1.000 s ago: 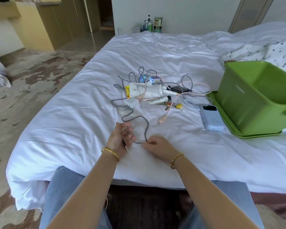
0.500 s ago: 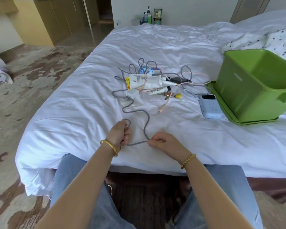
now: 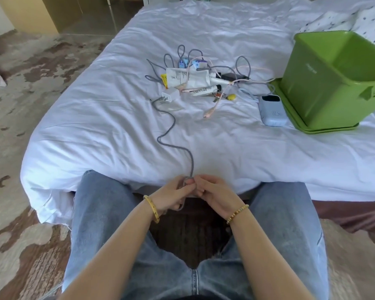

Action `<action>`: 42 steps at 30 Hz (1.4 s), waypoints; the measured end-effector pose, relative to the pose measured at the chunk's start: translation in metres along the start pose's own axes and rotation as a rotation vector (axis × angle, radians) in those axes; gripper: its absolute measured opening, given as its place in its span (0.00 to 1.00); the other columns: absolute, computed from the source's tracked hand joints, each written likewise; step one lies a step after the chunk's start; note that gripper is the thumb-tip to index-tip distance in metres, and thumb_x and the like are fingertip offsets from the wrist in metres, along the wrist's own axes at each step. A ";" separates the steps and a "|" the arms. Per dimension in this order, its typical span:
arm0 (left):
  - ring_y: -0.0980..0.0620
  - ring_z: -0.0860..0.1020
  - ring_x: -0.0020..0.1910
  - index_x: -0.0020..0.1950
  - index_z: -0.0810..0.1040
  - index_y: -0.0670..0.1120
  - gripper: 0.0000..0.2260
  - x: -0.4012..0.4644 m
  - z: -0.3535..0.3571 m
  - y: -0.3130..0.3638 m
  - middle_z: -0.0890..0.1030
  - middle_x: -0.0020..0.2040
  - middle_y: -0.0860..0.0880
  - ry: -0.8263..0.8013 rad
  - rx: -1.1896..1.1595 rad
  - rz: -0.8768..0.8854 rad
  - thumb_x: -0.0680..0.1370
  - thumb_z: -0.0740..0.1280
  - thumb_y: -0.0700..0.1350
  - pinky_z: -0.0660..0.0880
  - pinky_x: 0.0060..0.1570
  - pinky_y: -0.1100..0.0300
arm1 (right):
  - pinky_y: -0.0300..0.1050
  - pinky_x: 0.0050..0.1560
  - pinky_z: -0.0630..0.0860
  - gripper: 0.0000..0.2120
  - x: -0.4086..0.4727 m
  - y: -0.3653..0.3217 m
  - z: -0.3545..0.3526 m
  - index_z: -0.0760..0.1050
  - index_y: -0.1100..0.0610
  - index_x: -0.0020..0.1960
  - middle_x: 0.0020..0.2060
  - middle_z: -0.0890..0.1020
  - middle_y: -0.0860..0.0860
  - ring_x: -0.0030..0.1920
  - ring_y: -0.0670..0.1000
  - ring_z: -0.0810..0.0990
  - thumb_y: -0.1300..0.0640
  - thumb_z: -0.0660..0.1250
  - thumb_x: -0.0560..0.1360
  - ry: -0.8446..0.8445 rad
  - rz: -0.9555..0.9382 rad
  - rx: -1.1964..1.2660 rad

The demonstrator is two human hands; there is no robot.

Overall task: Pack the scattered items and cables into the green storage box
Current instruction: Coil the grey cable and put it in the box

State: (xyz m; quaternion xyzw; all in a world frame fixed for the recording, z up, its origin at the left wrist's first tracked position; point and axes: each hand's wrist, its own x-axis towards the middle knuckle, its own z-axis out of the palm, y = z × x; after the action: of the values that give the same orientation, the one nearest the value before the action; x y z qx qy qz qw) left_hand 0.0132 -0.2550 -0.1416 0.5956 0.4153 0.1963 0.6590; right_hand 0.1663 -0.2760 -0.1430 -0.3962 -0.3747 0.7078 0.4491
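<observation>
Grey cable snakes across bed toward upright green box.

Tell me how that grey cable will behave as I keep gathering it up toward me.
Probably floppy: the grey cable snakes in loose bends across the sheet. It may drag the white charger plug it runs up to, and its far loops look tangled with other items, so expect snags. Both the left hand and right hand grip it.

Single head-worn view, steeply down over lap toward bed
</observation>
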 end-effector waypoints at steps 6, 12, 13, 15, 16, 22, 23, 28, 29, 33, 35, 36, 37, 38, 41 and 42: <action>0.56 0.60 0.23 0.41 0.67 0.46 0.10 -0.006 0.003 -0.007 0.67 0.32 0.49 0.107 0.050 -0.108 0.81 0.55 0.46 0.57 0.25 0.63 | 0.39 0.38 0.66 0.12 0.008 0.000 0.005 0.77 0.57 0.35 0.24 0.70 0.48 0.31 0.47 0.67 0.58 0.63 0.76 0.152 -0.026 -0.331; 0.57 0.74 0.27 0.36 0.70 0.45 0.16 -0.021 0.006 -0.026 0.70 0.23 0.54 0.198 -0.191 -0.075 0.82 0.54 0.44 0.77 0.37 0.62 | 0.29 0.38 0.67 0.11 -0.003 0.019 -0.005 0.72 0.47 0.33 0.29 0.75 0.42 0.33 0.35 0.72 0.52 0.66 0.74 0.159 -0.056 -0.865; 0.57 0.71 0.23 0.36 0.69 0.45 0.16 -0.021 0.004 -0.025 0.68 0.21 0.54 0.152 -0.217 -0.106 0.83 0.52 0.45 0.75 0.31 0.63 | 0.30 0.40 0.67 0.10 -0.006 0.024 -0.006 0.73 0.47 0.34 0.31 0.76 0.41 0.36 0.35 0.73 0.51 0.65 0.75 0.160 -0.071 -0.918; 0.57 0.66 0.20 0.36 0.68 0.45 0.16 -0.021 0.003 -0.021 0.64 0.20 0.55 0.116 -0.303 -0.139 0.83 0.51 0.45 0.71 0.24 0.64 | 0.35 0.44 0.67 0.10 -0.009 0.028 -0.005 0.73 0.48 0.36 0.33 0.78 0.42 0.39 0.39 0.75 0.52 0.63 0.76 0.175 -0.106 -0.961; 0.57 0.65 0.20 0.36 0.67 0.45 0.16 -0.020 0.003 -0.020 0.64 0.21 0.55 0.149 -0.378 -0.127 0.83 0.52 0.45 0.69 0.23 0.65 | 0.36 0.45 0.68 0.12 -0.008 0.026 -0.004 0.74 0.48 0.34 0.31 0.79 0.43 0.39 0.41 0.76 0.54 0.62 0.77 0.173 -0.117 -0.915; 0.57 0.68 0.23 0.33 0.65 0.46 0.17 -0.014 0.011 -0.002 0.66 0.27 0.52 0.464 -1.031 -0.012 0.82 0.52 0.43 0.69 0.23 0.67 | 0.41 0.57 0.67 0.12 -0.009 0.010 0.009 0.75 0.48 0.32 0.27 0.80 0.41 0.36 0.36 0.76 0.48 0.65 0.73 0.097 -0.086 -0.774; 0.56 0.70 0.24 0.33 0.66 0.46 0.17 -0.012 0.011 0.003 0.67 0.28 0.51 0.515 -1.086 -0.020 0.82 0.53 0.43 0.69 0.23 0.67 | 0.44 0.66 0.61 0.11 -0.010 0.011 0.010 0.74 0.47 0.33 0.30 0.80 0.41 0.40 0.37 0.76 0.45 0.65 0.72 0.118 -0.117 -0.905; 0.57 0.77 0.25 0.34 0.69 0.46 0.15 -0.008 0.015 0.020 0.76 0.35 0.47 0.722 -1.106 0.014 0.81 0.56 0.42 0.71 0.25 0.67 | 0.37 0.57 0.69 0.12 -0.015 0.004 0.019 0.72 0.50 0.34 0.26 0.77 0.43 0.33 0.42 0.76 0.53 0.63 0.76 0.186 -0.270 -0.994; 0.56 0.80 0.29 0.34 0.68 0.46 0.15 -0.007 0.015 0.024 0.79 0.39 0.45 0.698 -1.116 0.053 0.81 0.55 0.42 0.72 0.24 0.68 | 0.32 0.43 0.71 0.13 -0.014 -0.004 0.022 0.73 0.51 0.33 0.22 0.75 0.43 0.28 0.41 0.74 0.52 0.63 0.75 0.200 -0.277 -0.869; 0.51 0.85 0.43 0.49 0.73 0.42 0.13 -0.007 0.016 0.043 0.85 0.44 0.44 0.445 -1.134 0.194 0.83 0.52 0.45 0.81 0.36 0.61 | 0.31 0.26 0.63 0.16 -0.006 -0.027 0.028 0.73 0.56 0.31 0.18 0.69 0.45 0.22 0.41 0.65 0.50 0.61 0.74 0.322 -0.345 -0.583; 0.53 0.84 0.46 0.55 0.75 0.44 0.15 -0.008 0.018 0.045 0.86 0.47 0.48 0.392 -1.025 0.212 0.83 0.50 0.48 0.81 0.43 0.61 | 0.32 0.24 0.63 0.19 -0.005 -0.027 0.025 0.74 0.51 0.28 0.17 0.69 0.46 0.20 0.41 0.64 0.53 0.61 0.77 0.315 -0.274 -0.521; 0.54 0.84 0.47 0.56 0.76 0.45 0.17 -0.009 0.020 0.044 0.86 0.48 0.49 0.377 -0.958 0.202 0.83 0.49 0.49 0.80 0.46 0.62 | 0.33 0.24 0.63 0.20 -0.006 -0.025 0.023 0.73 0.49 0.27 0.17 0.70 0.46 0.20 0.42 0.64 0.54 0.60 0.78 0.291 -0.235 -0.502; 0.55 0.83 0.47 0.55 0.77 0.46 0.19 -0.010 0.022 0.042 0.86 0.47 0.50 0.365 -0.893 0.191 0.83 0.48 0.51 0.80 0.46 0.63 | 0.34 0.24 0.63 0.21 -0.007 -0.021 0.022 0.73 0.49 0.26 0.17 0.70 0.46 0.20 0.42 0.64 0.54 0.60 0.78 0.265 -0.209 -0.500; 0.55 0.83 0.46 0.53 0.78 0.46 0.21 -0.010 0.024 0.040 0.86 0.45 0.50 0.363 -0.847 0.183 0.83 0.47 0.52 0.80 0.44 0.63 | 0.34 0.25 0.64 0.22 -0.007 -0.017 0.021 0.72 0.48 0.26 0.17 0.70 0.45 0.20 0.42 0.65 0.54 0.60 0.78 0.239 -0.197 -0.514; 0.53 0.82 0.36 0.41 0.76 0.45 0.23 -0.009 0.023 0.042 0.80 0.32 0.52 0.436 -0.884 0.199 0.82 0.48 0.54 0.78 0.38 0.59 | 0.29 0.30 0.66 0.21 -0.011 -0.008 0.020 0.72 0.46 0.25 0.19 0.73 0.43 0.24 0.39 0.70 0.52 0.62 0.77 0.164 -0.193 -0.636; 0.54 0.80 0.33 0.38 0.74 0.45 0.22 -0.009 0.020 0.044 0.77 0.29 0.52 0.471 -0.939 0.219 0.82 0.48 0.53 0.78 0.41 0.57 | 0.28 0.33 0.66 0.19 -0.011 -0.006 0.019 0.72 0.46 0.25 0.21 0.74 0.42 0.26 0.38 0.71 0.52 0.64 0.75 0.148 -0.182 -0.686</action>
State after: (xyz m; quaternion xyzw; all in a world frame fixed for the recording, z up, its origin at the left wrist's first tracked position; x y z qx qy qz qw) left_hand 0.0339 -0.2644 -0.0985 0.2164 0.3548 0.5570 0.7191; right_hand 0.1543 -0.2880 -0.1274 -0.5389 -0.5906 0.4674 0.3773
